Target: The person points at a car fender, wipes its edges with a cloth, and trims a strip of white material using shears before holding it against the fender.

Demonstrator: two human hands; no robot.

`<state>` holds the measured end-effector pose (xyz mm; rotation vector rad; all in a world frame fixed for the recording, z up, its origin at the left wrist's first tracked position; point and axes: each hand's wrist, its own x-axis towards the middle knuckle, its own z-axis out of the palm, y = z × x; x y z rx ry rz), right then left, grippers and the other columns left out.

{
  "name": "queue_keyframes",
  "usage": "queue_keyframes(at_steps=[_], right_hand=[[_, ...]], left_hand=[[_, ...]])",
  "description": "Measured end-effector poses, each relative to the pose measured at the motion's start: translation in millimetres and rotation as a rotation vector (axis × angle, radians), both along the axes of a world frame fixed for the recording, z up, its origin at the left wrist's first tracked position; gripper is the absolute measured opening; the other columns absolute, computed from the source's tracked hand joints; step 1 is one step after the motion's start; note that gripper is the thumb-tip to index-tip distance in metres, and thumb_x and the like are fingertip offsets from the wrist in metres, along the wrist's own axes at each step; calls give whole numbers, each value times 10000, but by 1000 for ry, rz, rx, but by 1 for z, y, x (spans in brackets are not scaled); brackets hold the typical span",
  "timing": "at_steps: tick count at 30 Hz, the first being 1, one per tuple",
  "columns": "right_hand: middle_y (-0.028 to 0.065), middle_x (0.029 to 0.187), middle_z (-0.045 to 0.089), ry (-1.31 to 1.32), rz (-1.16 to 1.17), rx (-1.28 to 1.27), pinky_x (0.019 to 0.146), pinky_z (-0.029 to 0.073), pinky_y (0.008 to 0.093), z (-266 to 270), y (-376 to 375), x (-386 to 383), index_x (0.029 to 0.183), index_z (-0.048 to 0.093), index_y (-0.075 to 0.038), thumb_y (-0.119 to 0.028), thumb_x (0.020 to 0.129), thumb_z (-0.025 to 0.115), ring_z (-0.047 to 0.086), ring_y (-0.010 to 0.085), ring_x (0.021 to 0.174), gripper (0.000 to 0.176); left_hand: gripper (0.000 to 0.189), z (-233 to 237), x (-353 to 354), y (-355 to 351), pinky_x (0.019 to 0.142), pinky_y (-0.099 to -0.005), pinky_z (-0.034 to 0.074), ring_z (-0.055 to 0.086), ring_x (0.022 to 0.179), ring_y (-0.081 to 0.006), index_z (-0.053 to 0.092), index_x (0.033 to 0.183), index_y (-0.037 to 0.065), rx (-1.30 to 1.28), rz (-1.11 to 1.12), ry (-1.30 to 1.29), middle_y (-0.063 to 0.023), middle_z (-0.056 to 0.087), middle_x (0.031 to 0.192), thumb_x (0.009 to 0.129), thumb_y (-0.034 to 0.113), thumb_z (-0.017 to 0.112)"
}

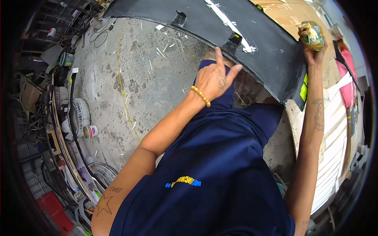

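Observation:
A large black panel with a woven carbon-look edge spans the top of the head view. White strips of tape run across its face, and dark woven tabs stand along the near edge. My left hand is at that edge, index finger stretched out to it beside a tab, thumb apart, the other fingers partly hidden. Beyond the panel's right end, my right hand is wrapped round a small green-labelled container, its top smeared brown and yellow. Most of the right fingers are hidden behind the container.
Brown cardboard lies behind the panel. White scraps and a yellow cord lie on the concrete floor. Tyres, a paint can and long trim pieces crowd the left side. Pink cloth hangs at the right.

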<state>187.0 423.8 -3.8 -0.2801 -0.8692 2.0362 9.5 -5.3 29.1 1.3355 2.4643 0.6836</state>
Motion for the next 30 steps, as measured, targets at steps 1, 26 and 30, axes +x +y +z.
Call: queue_keyframes(at_steps=[1, 26, 30], right_hand=[[122, 1360, 581, -3, -17, -17, 1026, 508, 511, 2, -3, -2, 1360, 512, -76, -417, 928, 645, 572, 310, 1242, 566], [147, 1289, 618, 313, 304, -82, 874, 607, 411, 22, -41, -14, 1360, 533, -75, -496, 925, 632, 638, 298, 1113, 613], [139, 1285, 623, 228, 39, -1, 881, 606, 412, 18, -32, -14, 1349, 546, -79, -488, 928, 629, 646, 291, 1101, 593]], left_hand=[[1000, -5, -2, 2, 520, -458, 517, 645, 566, -388, 215, 1397, -275, -11, -15, -3, -252, 615, 608, 970, 586, 491], [1007, -23, 70, 13, 516, -449, 512, 616, 514, -380, 78, 1510, -136, -26, -657, -73, -199, 591, 559, 961, 577, 529], [1004, -18, 52, 10, 499, -444, 499, 609, 508, -380, 41, 1526, -106, -55, -485, -40, -196, 585, 550, 966, 574, 521]])
